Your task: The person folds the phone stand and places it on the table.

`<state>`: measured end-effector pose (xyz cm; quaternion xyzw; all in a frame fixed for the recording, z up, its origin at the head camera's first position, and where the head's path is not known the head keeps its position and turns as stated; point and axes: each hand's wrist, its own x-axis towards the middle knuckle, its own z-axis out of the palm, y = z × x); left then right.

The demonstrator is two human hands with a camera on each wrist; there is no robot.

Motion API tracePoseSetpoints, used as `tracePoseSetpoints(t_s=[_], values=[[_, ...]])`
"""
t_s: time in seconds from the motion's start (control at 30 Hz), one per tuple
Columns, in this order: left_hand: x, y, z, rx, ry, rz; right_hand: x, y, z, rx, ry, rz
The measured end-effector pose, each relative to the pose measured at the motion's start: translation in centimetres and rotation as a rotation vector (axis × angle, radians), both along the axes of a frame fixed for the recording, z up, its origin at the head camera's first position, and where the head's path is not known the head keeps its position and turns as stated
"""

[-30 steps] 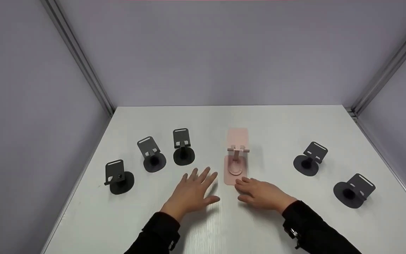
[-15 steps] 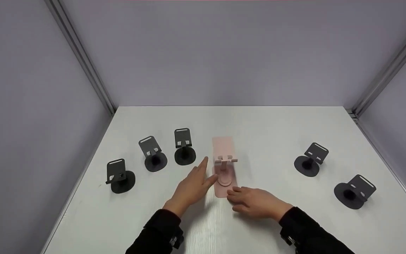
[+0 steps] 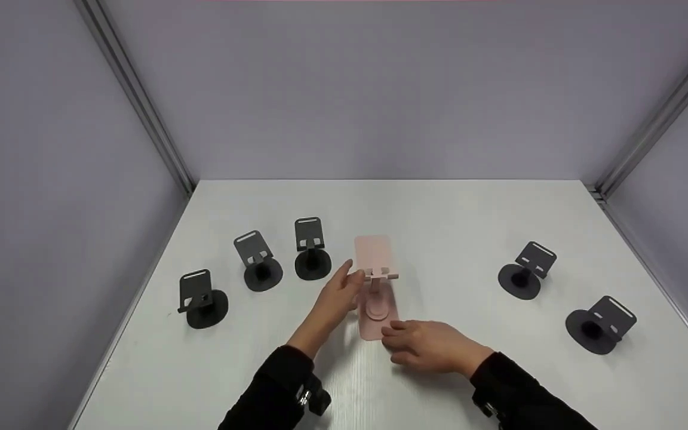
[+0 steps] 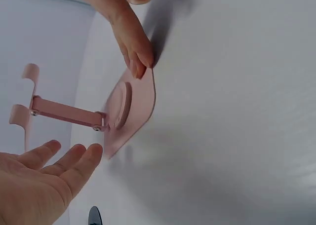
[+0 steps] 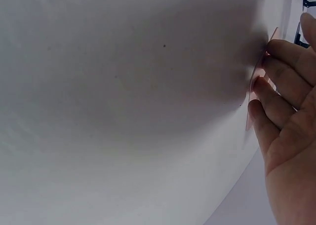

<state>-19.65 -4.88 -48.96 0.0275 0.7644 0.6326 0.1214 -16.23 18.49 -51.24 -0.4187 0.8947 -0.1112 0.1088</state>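
Observation:
A pink phone stand (image 3: 374,257) stands on the white table, a little right of the black stands' row, its plate tilted up on a hinged post over a flat base (image 4: 143,94). My left hand (image 3: 335,298) is at the stand's left side, its thumb close to the cradle hooks. In the left wrist view its fingers are loosely extended below the post (image 4: 66,115), holding nothing. My right hand (image 3: 430,345) rests its fingertips on the base's near right corner; the right wrist view shows the fingers extended onto the base's edge (image 5: 248,121).
Three black phone stands (image 3: 313,263) stand on the left part of the white table (image 3: 463,215). Two more black stands (image 3: 520,280) are on the right. Grey panels (image 3: 344,89) enclose the table at the back and sides.
The pink stand has slid toward me and left, with my right fingertips at its base. My left hand has moved forward and right, up to the stand's side.

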Motion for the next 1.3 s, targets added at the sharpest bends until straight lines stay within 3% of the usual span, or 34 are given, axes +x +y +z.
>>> tracePoseSetpoints(t_s=[0.23,0.43,0.77,1.03,1.3], values=[[-0.3,1.1,-0.1,0.104,-0.065,0.045,0.1,0.0,0.0,-0.010,0.029,0.024],[-0.5,1.4,-0.3,0.145,-0.063,0.068,0.0,0.1,0.0,-0.002,0.057,0.032],[-0.7,1.5,-0.2,0.318,-0.116,0.101,0.2,0.1,-0.2,-0.016,0.088,0.058],[-0.8,1.5,-0.1,0.384,-0.145,0.102,0.2,0.0,0.1,0.010,0.018,0.002],[-0.6,1.4,0.2,0.430,-0.125,0.093,0.0,0.3,-0.1,-0.012,0.000,0.013]])
